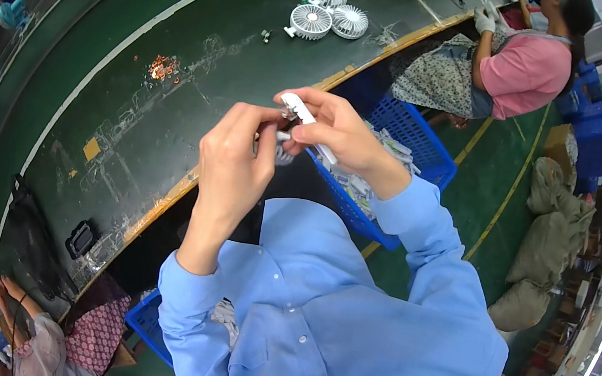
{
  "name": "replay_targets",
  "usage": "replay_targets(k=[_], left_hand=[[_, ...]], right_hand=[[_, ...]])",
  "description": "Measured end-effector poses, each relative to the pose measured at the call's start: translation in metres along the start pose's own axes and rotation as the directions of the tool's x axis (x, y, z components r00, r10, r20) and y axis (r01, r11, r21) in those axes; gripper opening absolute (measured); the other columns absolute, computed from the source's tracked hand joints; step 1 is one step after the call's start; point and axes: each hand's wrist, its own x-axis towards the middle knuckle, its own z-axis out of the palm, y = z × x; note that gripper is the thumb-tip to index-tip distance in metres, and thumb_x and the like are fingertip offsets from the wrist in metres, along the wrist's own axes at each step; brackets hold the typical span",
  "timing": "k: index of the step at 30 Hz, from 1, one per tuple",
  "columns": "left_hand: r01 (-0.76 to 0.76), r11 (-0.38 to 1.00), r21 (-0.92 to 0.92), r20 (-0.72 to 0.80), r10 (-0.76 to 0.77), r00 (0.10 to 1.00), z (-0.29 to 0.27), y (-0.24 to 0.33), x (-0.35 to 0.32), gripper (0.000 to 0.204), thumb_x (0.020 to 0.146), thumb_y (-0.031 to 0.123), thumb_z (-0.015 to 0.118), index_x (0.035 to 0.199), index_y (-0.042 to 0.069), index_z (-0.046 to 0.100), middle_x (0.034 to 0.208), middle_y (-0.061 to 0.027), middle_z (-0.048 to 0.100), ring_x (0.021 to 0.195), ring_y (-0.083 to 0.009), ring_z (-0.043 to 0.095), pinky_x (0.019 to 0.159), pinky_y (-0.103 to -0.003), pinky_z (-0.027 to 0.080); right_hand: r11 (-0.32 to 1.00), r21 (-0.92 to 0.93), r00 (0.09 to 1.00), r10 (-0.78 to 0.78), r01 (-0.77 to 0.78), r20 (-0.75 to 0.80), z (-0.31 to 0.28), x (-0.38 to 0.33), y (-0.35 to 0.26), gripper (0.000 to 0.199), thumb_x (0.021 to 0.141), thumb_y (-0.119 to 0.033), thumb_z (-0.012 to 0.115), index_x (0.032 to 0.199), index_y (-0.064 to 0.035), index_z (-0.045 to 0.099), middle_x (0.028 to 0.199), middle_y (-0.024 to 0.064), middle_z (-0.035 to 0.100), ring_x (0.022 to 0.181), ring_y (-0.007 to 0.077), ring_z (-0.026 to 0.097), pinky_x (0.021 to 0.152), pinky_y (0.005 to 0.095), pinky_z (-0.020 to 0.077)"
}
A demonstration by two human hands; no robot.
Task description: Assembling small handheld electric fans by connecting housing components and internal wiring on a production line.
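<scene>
A long white plastic casing piece (299,108) is gripped between the thumb and fingers of my right hand (344,138). Small dark and metallic bits show along its inner side. Close against it, my left hand (237,153) is closed in a pinch. A greyish-white part (282,155) shows beside the left fingertips, but the fingers hide most of it and its kind is unclear. Both hands are held in front of my body, near the wooden edge of the green worktable (170,120).
Three small white fans (311,22) stand farther along the table. A pile of copper-coloured pieces (163,69) lies left of them. Below my right forearm is a blue basket (433,146) of white parts. Co-workers sit at the upper right and lower left; a black bag (34,232) lies near the latter.
</scene>
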Motion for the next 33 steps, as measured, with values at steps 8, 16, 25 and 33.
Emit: replay_targets(k=[8,16,25,33], left_hand=[[0.050,0.999,-0.013,-0.039,-0.050,0.998,0.008,0.001,-0.031,0.015,0.082,0.001,0.068,0.097,0.003,0.065,0.083,-0.0117,0.064,0.068,-0.0286,0.066,0.061,-0.038,0.052],[-0.054,0.995,0.083,0.028,0.052,0.998,0.008,-0.005,-0.050,0.012,0.083,0.010,0.070,0.093,0.008,0.065,0.090,-0.0056,0.060,0.069,-0.0236,0.067,0.055,-0.036,0.053],[-0.007,0.996,0.091,-0.227,0.027,0.974,0.014,-0.005,-0.065,0.012,0.076,0.004,0.075,0.086,0.006,0.068,0.085,-0.0048,0.059,0.075,-0.0233,0.059,0.059,-0.034,0.050],[0.059,0.980,-0.192,-0.291,-0.114,0.950,0.027,-0.013,-0.077,0.013,0.084,-0.004,0.069,0.095,0.000,0.062,0.102,-0.0152,0.061,0.091,-0.0259,0.063,0.080,-0.034,0.051]], right_hand=[[0.992,0.089,0.993,0.078,-0.086,0.091,0.003,-0.016,0.013,0.038,0.091,-0.008,0.058,0.127,0.0033,0.053,0.106,0.0123,0.067,0.083,0.0155,0.069,0.063,0.0256,0.0590],[0.973,0.014,0.962,0.224,-0.229,0.159,0.012,-0.026,0.014,0.049,0.092,-0.020,0.053,0.133,0.0067,0.046,0.097,0.0155,0.066,0.075,0.0189,0.070,0.060,0.0262,0.0586],[0.953,0.233,0.981,0.179,-0.193,0.078,0.019,-0.028,0.032,0.044,0.098,-0.022,0.047,0.133,0.0045,0.048,0.100,0.0168,0.066,0.070,0.0220,0.070,0.057,0.0301,0.0595],[0.948,0.315,0.998,0.050,-0.034,-0.043,0.016,-0.031,0.032,0.055,0.092,-0.024,0.052,0.138,0.0057,0.042,0.119,0.0192,0.060,0.086,0.0275,0.069,0.072,0.0346,0.0590]])
